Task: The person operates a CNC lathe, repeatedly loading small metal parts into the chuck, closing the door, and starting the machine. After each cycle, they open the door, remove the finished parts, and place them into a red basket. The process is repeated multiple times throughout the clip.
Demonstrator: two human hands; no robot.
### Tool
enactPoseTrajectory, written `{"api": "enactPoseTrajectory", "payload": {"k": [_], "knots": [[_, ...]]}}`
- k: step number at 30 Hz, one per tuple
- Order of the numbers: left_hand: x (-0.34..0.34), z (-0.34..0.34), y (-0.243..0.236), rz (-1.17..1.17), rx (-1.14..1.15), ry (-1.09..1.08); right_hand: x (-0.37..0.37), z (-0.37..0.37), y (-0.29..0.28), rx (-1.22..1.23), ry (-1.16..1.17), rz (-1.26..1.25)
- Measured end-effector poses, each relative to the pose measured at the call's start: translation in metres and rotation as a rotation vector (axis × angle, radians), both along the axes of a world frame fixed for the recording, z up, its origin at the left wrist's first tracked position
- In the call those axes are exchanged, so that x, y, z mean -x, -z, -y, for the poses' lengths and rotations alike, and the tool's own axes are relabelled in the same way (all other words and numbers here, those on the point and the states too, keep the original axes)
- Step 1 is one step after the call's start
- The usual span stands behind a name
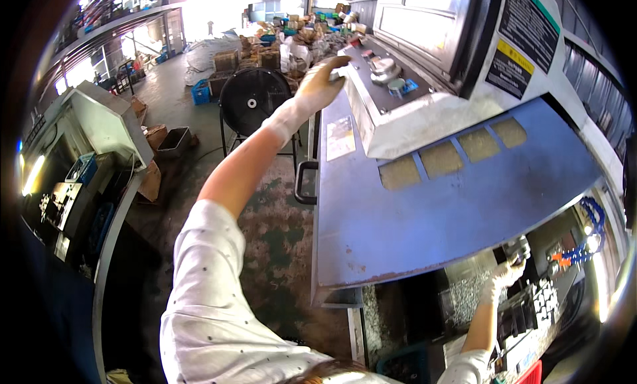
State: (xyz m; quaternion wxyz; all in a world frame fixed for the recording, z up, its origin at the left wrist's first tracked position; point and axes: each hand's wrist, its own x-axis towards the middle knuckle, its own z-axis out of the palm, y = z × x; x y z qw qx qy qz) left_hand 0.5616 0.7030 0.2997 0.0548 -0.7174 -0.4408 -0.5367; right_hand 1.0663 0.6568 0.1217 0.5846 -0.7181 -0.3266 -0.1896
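Observation:
My left hand [321, 85], in a pale glove, is at the left edge of the control panel [418, 105]. Its fingers reach toward the panel's upper left corner, apart from the thumb. Knobs [385, 71] and a red button [355, 42] sit on the panel. Down at the right, my right hand [507, 275], also gloved, is inside the machine's work space, closed against a metal spindle or chuck [516, 249]. What its fingers hold is too small to make out. Between the hands stretches a blue sliding door [451, 205] with a black handle [304, 183].
Blue jointed coolant hoses [590, 228] with an orange nozzle and a lit lamp [600, 288] lie right of my right hand. Metal chips [468, 298] cover the machine bed. A round black disc on a stand [255, 104] is ahead left; another machine [106, 132] stands left.

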Motion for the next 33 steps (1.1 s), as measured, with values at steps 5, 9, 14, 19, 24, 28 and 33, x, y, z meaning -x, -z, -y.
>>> {"api": "enactPoseTrajectory", "payload": {"k": [5,9,14,19,24,28,33], "knots": [[-0.037,-0.048,-0.032,-0.207,-0.088,-0.022,-0.015,0.003,0.001,0.018,-0.033,-0.127],[-0.048,-0.061,-0.035,0.025,-0.073,0.012,-0.029,0.002,0.008,0.059,-0.011,-0.079],[-0.03,-0.045,-0.035,-0.029,0.031,0.099,-0.024,-0.01,0.014,0.08,-0.013,-0.091],[-0.096,0.037,-0.004,0.302,0.013,0.444,-0.04,-0.002,0.013,0.135,0.054,-0.075],[-0.116,0.07,-0.006,-0.086,-0.067,-0.031,-0.033,-0.008,0.009,0.227,0.007,-0.112],[-0.132,0.066,-0.008,-0.176,-0.17,-0.114,-0.033,0.021,-0.016,0.295,0.023,-0.104],[-0.15,0.058,0.0,-0.295,-0.016,-0.22,0.065,0.127,-0.073,0.25,-0.545,0.107]]}}
